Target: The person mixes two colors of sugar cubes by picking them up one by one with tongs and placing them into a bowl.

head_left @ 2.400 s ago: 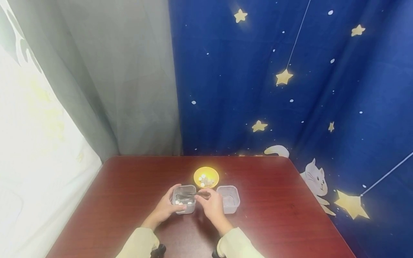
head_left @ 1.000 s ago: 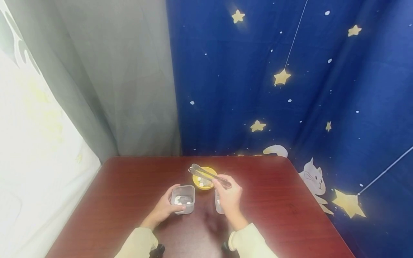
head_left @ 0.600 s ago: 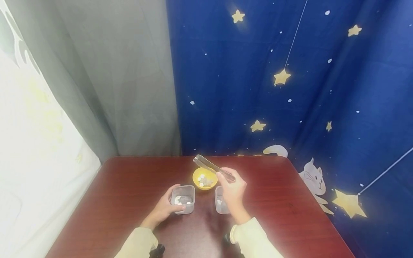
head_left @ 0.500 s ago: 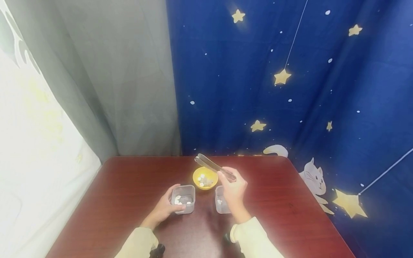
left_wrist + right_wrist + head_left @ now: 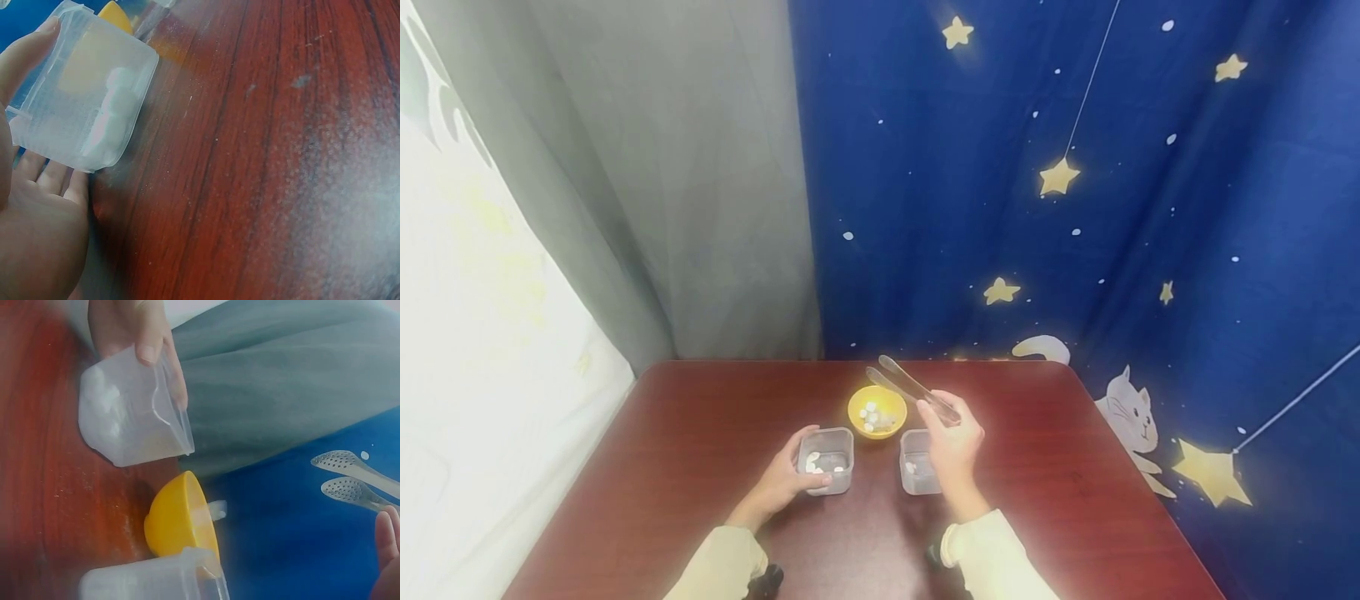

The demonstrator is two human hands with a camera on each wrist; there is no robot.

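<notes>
My left hand (image 5: pixel 786 477) grips a clear plastic tub (image 5: pixel 827 485) by its side, thumb on the near wall. Several small white pieces (image 5: pixel 115 115) lie on its bottom. With my right hand (image 5: pixel 955 437) I hold metal tongs (image 5: pixel 913 385), raised over the right side of a yellow bowl (image 5: pixel 856 423). The tongs' perforated tips (image 5: pixel 345 489) stand apart with nothing between them. White pieces (image 5: pixel 870 416) and paler translucent ones (image 5: pixel 886 419) lie in the bowl. A second clear tub (image 5: pixel 919 486), partly hidden by my right hand, contains a whitish piece.
The red-brown wooden table (image 5: pixel 737 408) bears the bowl behind and between the two tubs. A grey curtain (image 5: pixel 737 208) and a blue star-patterned curtain (image 5: pixel 925 208) hang behind its far edge. White cloth (image 5: pixel 497 400) is at the left.
The tongs have come up out of the left tub, passed above the bowl and shifted right; their tips have spread. One more white piece seems visible in the bowl. My left hand stays put.
</notes>
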